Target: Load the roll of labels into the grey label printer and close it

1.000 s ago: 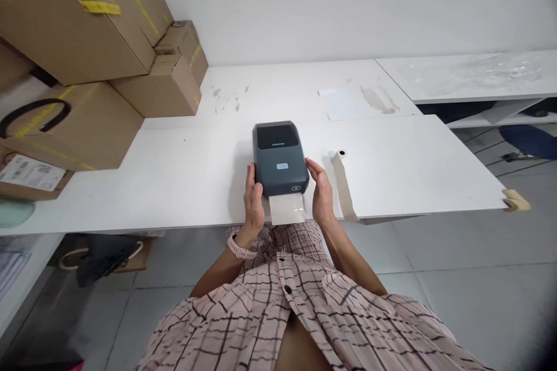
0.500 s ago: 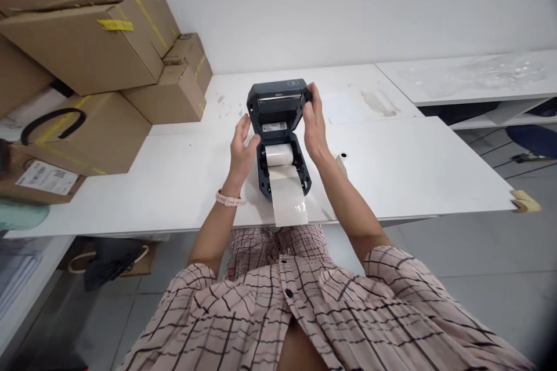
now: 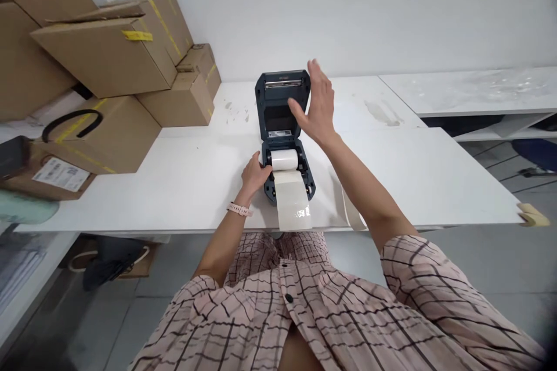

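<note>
Printer (image 3: 282,144) of dark blue-grey plastic, boxy, stands at the near middle of the flat white table (image 3: 204,185), its hinged lid (image 3: 273,119) raised; a white cylindrical roll (image 3: 284,160) lies inside, its pale glossy strip (image 3: 293,203) running nearward; the left hand (image 3: 256,175) touches the printer's left side, whether gripping I cannot tell; the right hand (image 3: 319,105) is unclenched, thumb spread, beside the lid's right edge

We see a dark blue-grey printer (image 3: 282,142), with a plain white paper roll (image 3: 284,160) and an off-white strip (image 3: 292,197) showing shiny white glints. Our wristband (image 3: 239,209) is pale pink; our shirt (image 3: 243,313) and trousers (image 3: 250,252) are pink, checked with dark lines. We have a white table (image 3: 209,185), brown cardboard boxes (image 3: 108,58) striped with yellow tape (image 3: 137,36), a black handle (image 3: 72,117), grey floor tiles (image 3: 461,266) and a navy seat (image 3: 535,153).
</note>
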Available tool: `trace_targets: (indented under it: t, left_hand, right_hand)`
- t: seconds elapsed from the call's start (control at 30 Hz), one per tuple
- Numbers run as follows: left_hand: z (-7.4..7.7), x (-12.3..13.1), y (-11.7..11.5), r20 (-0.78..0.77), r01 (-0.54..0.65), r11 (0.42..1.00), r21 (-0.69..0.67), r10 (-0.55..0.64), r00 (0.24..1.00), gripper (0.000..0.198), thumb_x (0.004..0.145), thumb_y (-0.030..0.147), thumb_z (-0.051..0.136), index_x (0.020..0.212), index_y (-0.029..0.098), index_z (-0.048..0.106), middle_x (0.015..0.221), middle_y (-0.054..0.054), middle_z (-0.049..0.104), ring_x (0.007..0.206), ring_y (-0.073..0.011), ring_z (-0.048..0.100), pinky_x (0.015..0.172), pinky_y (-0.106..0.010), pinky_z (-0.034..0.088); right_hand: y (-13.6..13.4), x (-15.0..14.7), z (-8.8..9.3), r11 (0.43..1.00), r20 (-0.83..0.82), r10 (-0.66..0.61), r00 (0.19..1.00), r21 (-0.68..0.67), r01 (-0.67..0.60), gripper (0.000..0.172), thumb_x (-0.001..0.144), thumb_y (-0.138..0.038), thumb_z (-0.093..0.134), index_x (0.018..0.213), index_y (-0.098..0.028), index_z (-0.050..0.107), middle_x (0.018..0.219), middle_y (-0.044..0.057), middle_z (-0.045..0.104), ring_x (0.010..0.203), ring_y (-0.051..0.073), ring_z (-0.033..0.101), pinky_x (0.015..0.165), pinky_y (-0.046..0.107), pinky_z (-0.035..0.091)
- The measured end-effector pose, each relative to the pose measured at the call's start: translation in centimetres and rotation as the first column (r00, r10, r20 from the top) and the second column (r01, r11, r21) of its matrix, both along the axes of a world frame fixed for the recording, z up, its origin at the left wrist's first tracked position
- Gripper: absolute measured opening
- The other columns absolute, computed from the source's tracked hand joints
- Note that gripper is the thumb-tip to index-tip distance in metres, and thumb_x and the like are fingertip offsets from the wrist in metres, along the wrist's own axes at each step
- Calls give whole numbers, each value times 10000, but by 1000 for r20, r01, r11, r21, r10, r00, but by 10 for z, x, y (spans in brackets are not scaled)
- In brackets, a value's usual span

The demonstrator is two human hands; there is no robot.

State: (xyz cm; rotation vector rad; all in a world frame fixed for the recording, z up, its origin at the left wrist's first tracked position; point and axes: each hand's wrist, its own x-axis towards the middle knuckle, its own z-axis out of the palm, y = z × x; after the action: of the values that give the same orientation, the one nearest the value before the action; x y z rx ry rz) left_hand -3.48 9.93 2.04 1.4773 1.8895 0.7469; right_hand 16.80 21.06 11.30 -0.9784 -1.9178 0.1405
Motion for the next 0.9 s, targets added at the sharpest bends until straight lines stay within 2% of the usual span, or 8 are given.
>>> trace_targets:
  t: [0.07, 0.17, 0.23, 0.33, 0.43, 0.63, 0.73, 0.9]
  left_hand:
    - [8, 0, 2, -124, 45, 996, -82, -55, 991, 613, 869, 341, 561, 1463, 192, 556, 1274, -162, 747, 1215, -385, 681, 993, -481, 524]
    - [14, 2, 4, -245, 99, 987, -128, -128, 961, 441, 893, 310, 491, 1293, 221, 654, 1231, -137, 766, 1179, -366, 699, 930, -431, 531]
    - [14, 3, 4, -299, 111, 985, -134, -146, 943, 412, 896, 288, 469, 1251, 218, 664, 1223, -144, 767, 1171, -370, 700, 916, -429, 527]
    - [12, 4, 4, -317, 103, 986, -132, -141, 938, 418, 899, 280, 454, 1262, 216, 652, 1230, -148, 764, 1177, -374, 697, 915, -433, 523]
    - [11, 3, 3, -289, 106, 987, -123, -137, 947, 427, 900, 278, 447, 1275, 221, 643, 1240, -141, 762, 1181, -371, 696, 912, -432, 525]
    - [6, 2, 2, -246, 108, 990, -87, -127, 961, 426, 895, 291, 450, 1265, 210, 644, 1243, -147, 759, 1160, -386, 698, 910, -456, 528]
    - [4, 2, 2, -227, 100, 992, -79, -116, 967, 418, 896, 284, 446, 1254, 218, 652, 1202, -135, 770, 1118, -377, 711, 900, -452, 534]
    - [3, 1, 2, -203, 86, 994, -68, -98, 974, 399, 891, 286, 457, 1224, 216, 665, 1154, -136, 773, 1081, -378, 713, 890, -458, 534]
  right_hand:
    - [-24, 0, -3, 992, 200, 120, 972, -52, -112, 766, 999, -535, 514, 1650, -232, 247, 1559, 157, 558, 1477, 382, 465, 1190, 613, 397]
    - [-42, -8, -23, 905, 487, 385, 784, -366, -217, 894, 922, -396, 645, 1674, -257, 182, 1410, 141, 679, 1292, 381, 626, 1028, 539, 534]
    - [-42, -20, -39, 845, 605, 468, 644, -519, -127, 1016, 853, -341, 729, 1685, -246, 154, 1486, 179, 621, 1297, 415, 623, 1007, 521, 537]
    - [-33, -36, -54, 828, 691, 461, 557, -561, 12, 1094, 801, -290, 773, 1692, -196, 146, 1532, 245, 559, 1327, 473, 594, 1048, 562, 500]
    - [-27, -33, -50, 776, 601, 529, 598, -628, -55, 1131, 759, -301, 795, 1692, -232, 159, 1531, 214, 566, 1303, 446, 615, 1030, 559, 525]
    - [-31, 48, -9, 599, 110, 728, 677, -582, -550, 1070, 743, -400, 844, 1652, -305, 287, 1662, 92, 433, 1468, 335, 487, 1199, 468, 433]
    - [-23, 86, -7, 623, -23, 643, 765, -566, -540, 962, 742, -352, 834, 1597, -294, 397, 1604, 94, 492, 1483, 334, 471, 1231, 479, 387]
    - [7, 109, -41, 680, -179, 383, 906, -610, -408, 832, 639, -231, 757, 1440, -251, 534, 1597, 133, 492, 1501, 341, 450, 1208, 499, 408]
